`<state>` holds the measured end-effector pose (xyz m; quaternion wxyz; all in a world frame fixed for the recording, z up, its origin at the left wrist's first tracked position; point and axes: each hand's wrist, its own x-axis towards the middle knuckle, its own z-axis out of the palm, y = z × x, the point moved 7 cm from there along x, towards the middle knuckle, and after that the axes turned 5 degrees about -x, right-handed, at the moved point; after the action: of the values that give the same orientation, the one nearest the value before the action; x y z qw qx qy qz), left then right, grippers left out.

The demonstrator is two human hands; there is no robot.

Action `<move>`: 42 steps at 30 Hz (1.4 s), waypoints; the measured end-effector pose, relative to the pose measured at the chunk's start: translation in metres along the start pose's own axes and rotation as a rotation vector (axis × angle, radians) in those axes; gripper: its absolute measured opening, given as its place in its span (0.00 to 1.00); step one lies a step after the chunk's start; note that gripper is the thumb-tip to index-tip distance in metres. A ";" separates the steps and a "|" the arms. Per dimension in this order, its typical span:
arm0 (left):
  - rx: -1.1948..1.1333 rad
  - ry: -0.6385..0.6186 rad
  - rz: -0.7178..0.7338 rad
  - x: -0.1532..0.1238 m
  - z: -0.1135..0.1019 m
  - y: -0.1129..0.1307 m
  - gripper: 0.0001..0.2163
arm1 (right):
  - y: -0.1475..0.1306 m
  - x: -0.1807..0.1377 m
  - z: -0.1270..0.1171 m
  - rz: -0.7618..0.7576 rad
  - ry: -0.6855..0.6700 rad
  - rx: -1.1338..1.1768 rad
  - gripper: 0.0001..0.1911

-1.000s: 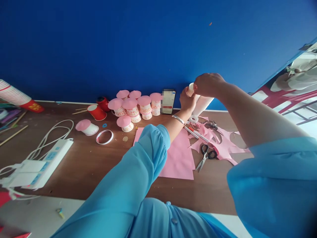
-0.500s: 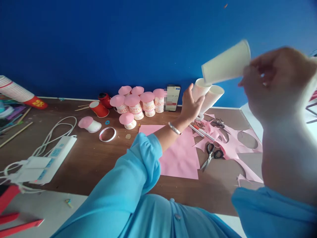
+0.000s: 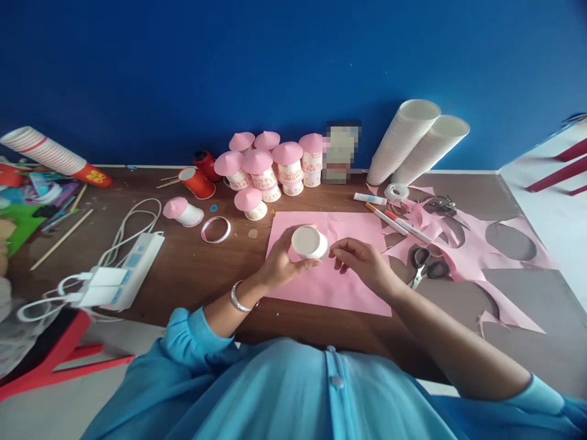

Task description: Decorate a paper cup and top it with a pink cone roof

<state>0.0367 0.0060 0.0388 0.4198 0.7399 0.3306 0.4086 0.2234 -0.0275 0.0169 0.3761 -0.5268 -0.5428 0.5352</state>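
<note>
A white paper cup (image 3: 310, 242) lies on its side over the pink paper sheet (image 3: 348, 287), its round bottom facing me. My left hand (image 3: 279, 266) grips the cup from the left. My right hand (image 3: 364, 263) is right beside the cup's other end, fingertips at its rim; whether it grips is unclear. Two stacks of white cups (image 3: 415, 146) lean against the blue wall behind. A group of pink-topped cup figures (image 3: 270, 165) stands at the back centre.
Scissors (image 3: 420, 264), pens (image 3: 397, 221), a tape roll (image 3: 397, 192) and cut pink scraps (image 3: 463, 238) lie to the right. A white ring (image 3: 216, 230), a red cup (image 3: 197, 182) and a power strip (image 3: 123, 275) with cables lie left. A phone (image 3: 340, 153) leans on the wall.
My right hand pulled one white cup off the stack and brought it down over the pink sheet. My left hand left the stack and now holds that cup. The view tilted down.
</note>
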 end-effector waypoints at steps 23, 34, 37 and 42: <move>0.344 -0.099 -0.063 -0.052 -0.030 -0.021 0.33 | 0.015 -0.014 0.007 -0.496 0.061 -0.774 0.09; 0.447 -0.121 -0.148 -0.049 -0.049 -0.019 0.28 | 0.018 -0.014 0.006 -0.495 0.056 -0.771 0.10; 0.455 -0.125 -0.141 -0.051 -0.051 -0.019 0.29 | 0.017 -0.014 0.006 -0.495 0.044 -0.773 0.10; 0.427 -0.145 -0.127 -0.055 -0.048 -0.021 0.32 | 0.016 -0.014 0.006 -0.504 0.044 -0.776 0.10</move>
<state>-0.0335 -0.0134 0.0175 0.3012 0.8170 0.4244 0.2482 0.2225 -0.0446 0.0022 0.2808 -0.4915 -0.8060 0.1733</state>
